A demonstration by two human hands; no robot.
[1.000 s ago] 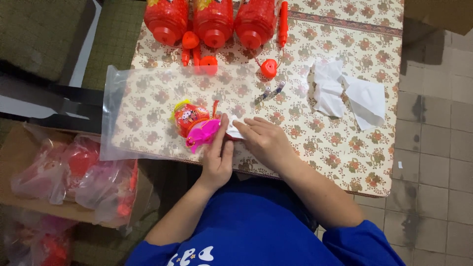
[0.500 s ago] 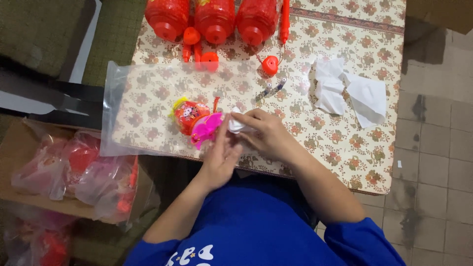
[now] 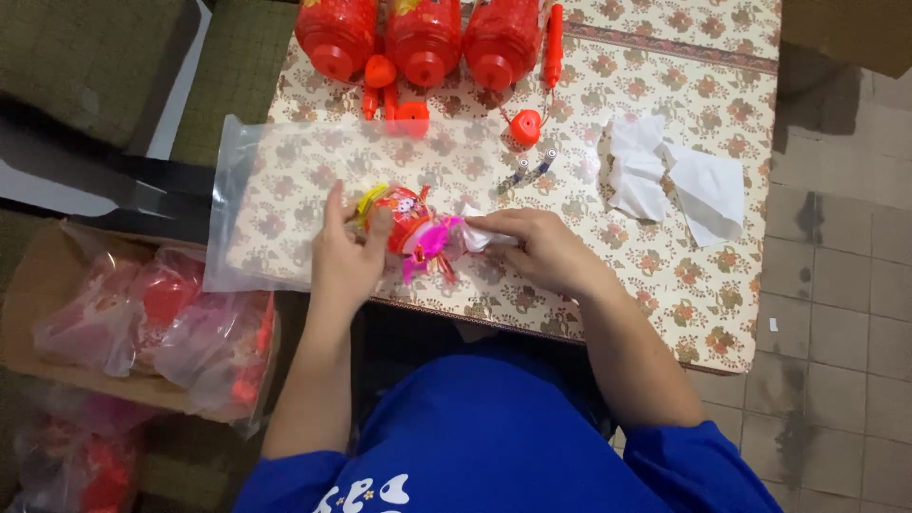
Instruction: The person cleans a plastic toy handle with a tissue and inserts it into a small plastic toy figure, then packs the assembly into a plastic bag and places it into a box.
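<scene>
Left grip (image 3: 344, 255): clamped on small red lantern (image 3: 404, 220).
Right grip (image 3: 540, 249): pinching white paper (image 3: 475, 237) at lantern's end.
Clear bag (image 3: 285, 190): on bench (image 3: 665, 285), unfilled.
Remaining: bagging, I judge.

Toy lantern (image 3: 404, 223) on table (image 3: 665, 275), atop plastic bag (image 3: 285, 190); tissues (image 3: 679, 180) right; bagged box (image 3: 123, 313) left.

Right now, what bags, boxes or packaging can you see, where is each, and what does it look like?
Clear plastic bag: flat on the table's left side, under the left hand.
Cardboard box: brown, on the floor at left.
Filled bags: clear, holding red items, inside that box.
</scene>
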